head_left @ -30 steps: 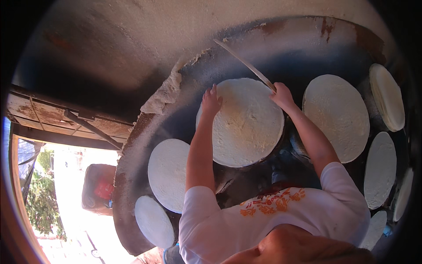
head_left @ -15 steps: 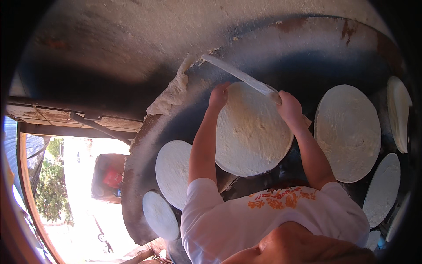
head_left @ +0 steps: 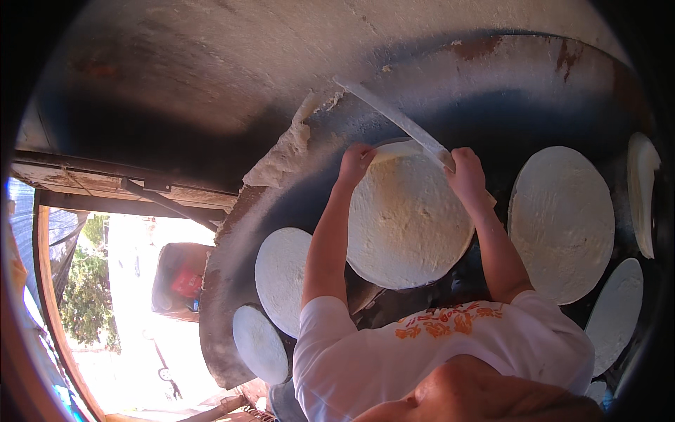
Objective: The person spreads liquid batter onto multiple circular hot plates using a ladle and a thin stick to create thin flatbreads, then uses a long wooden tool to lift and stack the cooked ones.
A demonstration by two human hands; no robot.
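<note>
A large round flatbread [head_left: 411, 218] lies on a wide dark griddle [head_left: 242, 232] in front of me. My left hand [head_left: 357, 165] is closed on its far left edge. There the rim is lifted and folded back in a smooth pale flap. My right hand [head_left: 467, 179] grips a long flat spatula [head_left: 397, 116], whitish along its length. The spatula slants away to the far left, above the bread's far edge, and its tip reaches toward the griddle's rim. A short end of it shows beside my right wrist.
More flatbreads lie around: one large [head_left: 561, 225] at right, a folded one [head_left: 641, 197] beyond it, a narrow-looking one [head_left: 615, 316] near right, two smaller [head_left: 283, 281] [head_left: 260, 343] at left. A dough lump [head_left: 281, 155] sits on the rim. A dark bar [head_left: 169, 204] juts out at left.
My left hand has lifted the bread's far edge, so a folded flap now shows. The spatula slants more steeply in my right hand. The whole view has shifted slightly.
</note>
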